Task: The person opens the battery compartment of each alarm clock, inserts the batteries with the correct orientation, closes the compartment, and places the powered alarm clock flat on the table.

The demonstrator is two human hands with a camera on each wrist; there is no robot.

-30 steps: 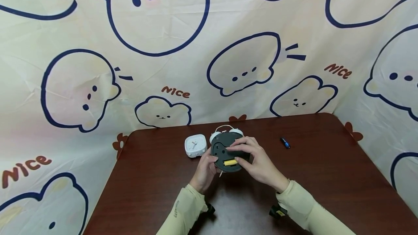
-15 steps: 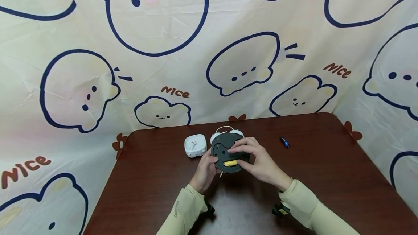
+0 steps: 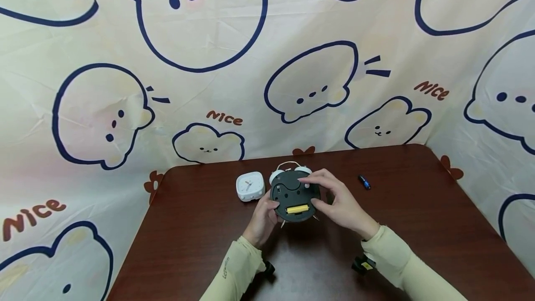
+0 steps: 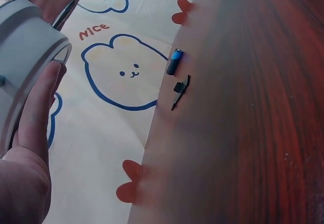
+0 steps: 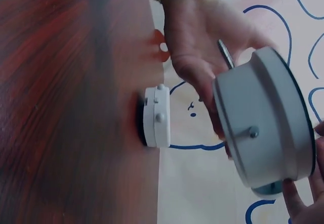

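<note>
My left hand grips the left side of a white twin-bell alarm clock, its dark back turned up. A yellow battery lies in the slot near the lower edge of that back. My right hand is at the clock's right side, thumb by the lower edge and fingertips over the upper back, fingers loosely bent. In the right wrist view, the left hand supports the clock's casing by its face side, while fingers of the right hand touch its rim.
A white square clock stands left on the brown table. A blue-and-black battery lies to the right. Beside that battery, in the left wrist view, is a small dark battery cover. Patterned cloth hangs behind.
My right hand has drawn back to the right, off the yellow battery, uncovering more of the clock's back and the whole battery. The left hand and clock have hardly moved.
</note>
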